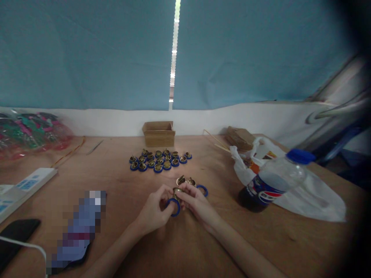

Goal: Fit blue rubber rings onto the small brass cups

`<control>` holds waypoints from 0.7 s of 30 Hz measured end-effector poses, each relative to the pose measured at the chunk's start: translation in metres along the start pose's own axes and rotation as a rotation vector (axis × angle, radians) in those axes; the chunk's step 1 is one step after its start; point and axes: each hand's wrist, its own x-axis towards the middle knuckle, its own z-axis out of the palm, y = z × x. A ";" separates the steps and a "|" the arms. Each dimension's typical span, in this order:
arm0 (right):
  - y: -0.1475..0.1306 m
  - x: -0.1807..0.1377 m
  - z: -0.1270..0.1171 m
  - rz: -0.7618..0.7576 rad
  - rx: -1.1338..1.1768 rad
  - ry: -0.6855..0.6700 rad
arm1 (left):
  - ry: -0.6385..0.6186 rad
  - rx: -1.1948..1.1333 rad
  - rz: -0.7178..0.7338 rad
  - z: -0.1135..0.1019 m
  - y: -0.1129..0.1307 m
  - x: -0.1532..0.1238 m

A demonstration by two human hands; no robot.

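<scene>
My left hand pinches a blue ring just above the wooden table. My right hand meets it from the right, fingers closed on a small gold metal piece at the ring's top. Just beyond my hands lie two loose gold pieces and another blue ring. Farther back, a cluster of several gold pieces seated in blue rings sits in rows on the table.
A small open cardboard box stands at the back wall. A cola bottle leans on a white plastic bag at right. A power strip, a black phone with cable and a blurred object lie at left.
</scene>
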 end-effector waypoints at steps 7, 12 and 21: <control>0.000 0.001 0.000 -0.147 -0.186 0.011 | -0.073 -0.160 -0.021 0.000 0.003 0.000; 0.002 -0.003 0.003 -0.438 -0.592 0.050 | -0.024 -0.369 -0.143 -0.001 -0.007 0.003; 0.004 -0.012 0.003 -0.829 -0.908 -0.044 | -0.015 -0.552 -0.225 0.002 -0.018 0.008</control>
